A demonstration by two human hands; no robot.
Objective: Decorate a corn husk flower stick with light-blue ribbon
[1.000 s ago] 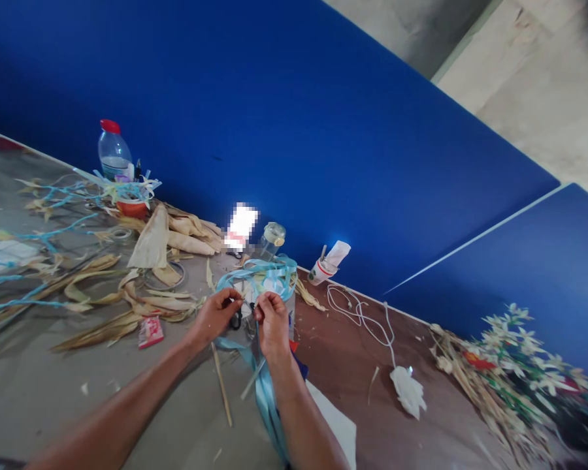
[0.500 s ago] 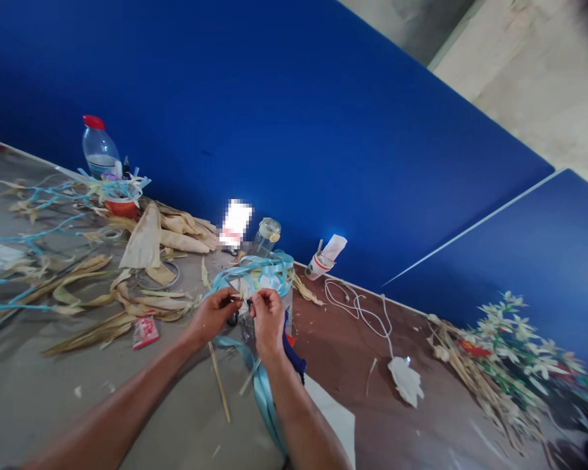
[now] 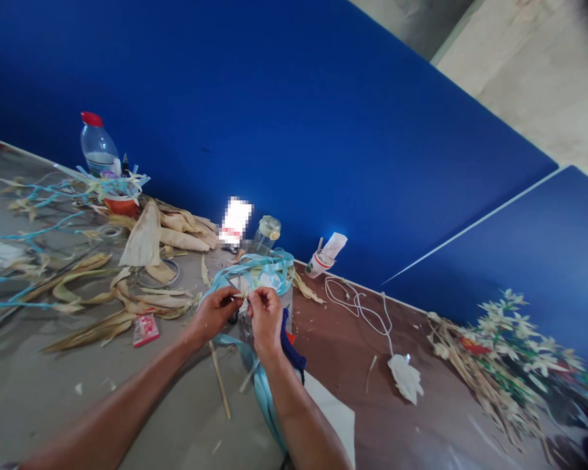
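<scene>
Just in front of a heap of light-blue ribbon, my two hands meet fingertip to fingertip. My left hand pinches a small pale piece of corn husk. Its shape is mostly covered by the fingers. The thumb and fingers of my right hand are closed at the right end of the same piece. A blue-handled tool lies beside my right wrist, partly hidden. Under my hands a thin stick rests on the table.
Dried corn husks and a pink packet lie left. Behind stand a lidded jar, a lit screen and a paper cup. A white cable runs right, towards white flowers. A blue partition borders the table.
Both hands stay almost in place, with only a slight shift of the fingers around the small husk piece. The whole view has moved very slightly.
</scene>
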